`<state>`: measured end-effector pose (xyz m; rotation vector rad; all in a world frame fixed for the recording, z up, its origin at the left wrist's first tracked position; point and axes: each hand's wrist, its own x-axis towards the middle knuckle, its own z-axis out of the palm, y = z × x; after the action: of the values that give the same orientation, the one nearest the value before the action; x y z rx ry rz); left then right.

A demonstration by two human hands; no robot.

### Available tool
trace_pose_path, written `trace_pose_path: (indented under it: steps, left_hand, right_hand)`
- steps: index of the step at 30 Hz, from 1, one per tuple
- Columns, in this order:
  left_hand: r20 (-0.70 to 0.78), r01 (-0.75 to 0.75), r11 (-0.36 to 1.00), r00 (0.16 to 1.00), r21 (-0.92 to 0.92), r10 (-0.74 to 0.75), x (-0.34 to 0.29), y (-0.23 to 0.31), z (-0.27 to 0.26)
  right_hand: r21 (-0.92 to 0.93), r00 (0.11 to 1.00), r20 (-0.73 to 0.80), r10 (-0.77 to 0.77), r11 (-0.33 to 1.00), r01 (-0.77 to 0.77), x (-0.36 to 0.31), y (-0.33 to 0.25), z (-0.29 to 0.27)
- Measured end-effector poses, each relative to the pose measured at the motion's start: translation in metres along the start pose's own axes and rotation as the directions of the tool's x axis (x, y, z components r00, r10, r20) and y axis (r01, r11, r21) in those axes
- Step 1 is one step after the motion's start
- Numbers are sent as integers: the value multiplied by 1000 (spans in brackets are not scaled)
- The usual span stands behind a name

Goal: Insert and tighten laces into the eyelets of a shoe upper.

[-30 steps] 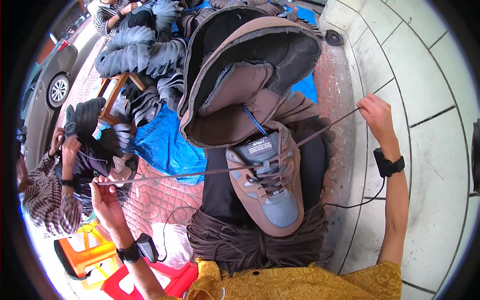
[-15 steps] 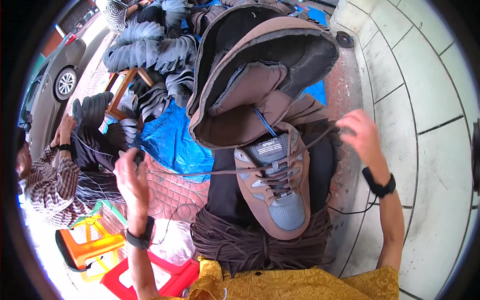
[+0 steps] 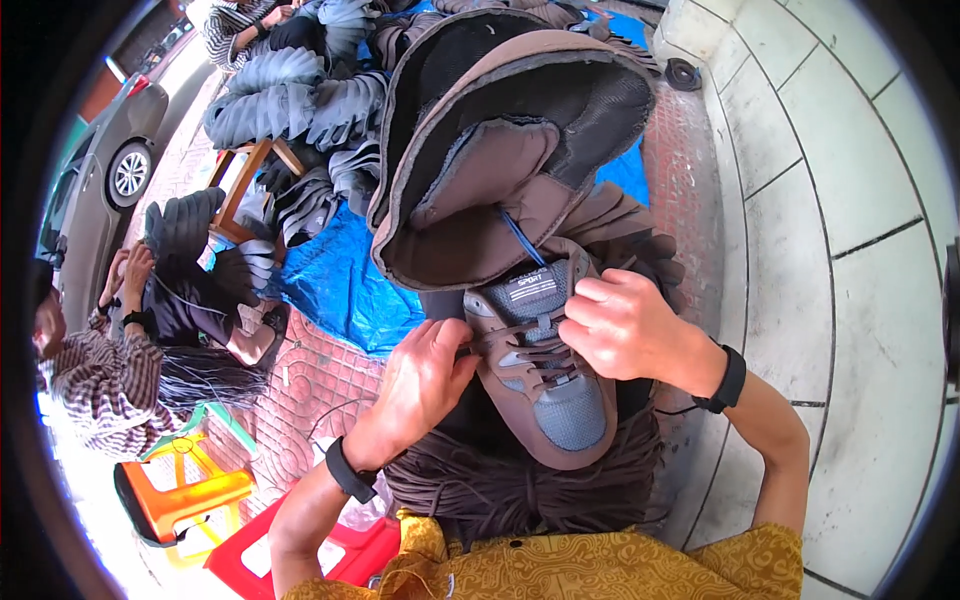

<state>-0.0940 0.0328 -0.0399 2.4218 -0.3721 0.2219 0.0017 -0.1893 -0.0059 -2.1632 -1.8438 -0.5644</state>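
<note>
A brown and blue-grey shoe upper [image 3: 572, 420] lies toe toward me over my dark-clad lap, its brown shoelace [image 3: 548, 362] threaded in crossing rows below the tongue [image 3: 527, 290]. My left hand [image 3: 425, 375] is closed at the upper's left edge, thumb and forefinger pinching the shoelace. Across from it, my right hand [image 3: 625, 325] has its fingers curled at the upper right eyelets, also on the shoelace; the fingertips are partly hidden. Beyond the tongue a blue cord [image 3: 520, 238] runs into larger brown uppers [image 3: 480, 240] with dark linings, standing open toward me.
A thick bundle of brown laces [image 3: 500, 490] lies across my lap. Left are a red stool [image 3: 235, 545], an orange stool [image 3: 190, 497] and a person handling grey uppers [image 3: 185, 225]. Further uppers [image 3: 290, 110] pile on a blue tarp [image 3: 345, 285]. A tiled wall [image 3: 870, 330] rises at right.
Both hands have come inward from wide apart to the two sides of the upper. The lace that was stretched across it is now drawn in close.
</note>
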Motion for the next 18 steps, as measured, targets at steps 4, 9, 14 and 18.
trace_pose_path:
  steps: [4,9,14,18]
  left_hand:
    - [52,198,957,980,-214,-191,-1,-8,3]
    - [70,84,990,995,-111,-76,8,-11,-15]
    - [109,121,981,988,-151,-105,15,-2,-23]
    - [135,194,901,979,-388,-153,11,12,-10]
  right_hand:
    - [-71,987,-148,-62,996,52,-5,9,-1]
    - [47,962,-256,93,995,-84,-20,13,16]
    - [255,958,-193,211,954,-158,-23,9,10]
    - [384,937,-163,308,895,-227,-29,9,8]
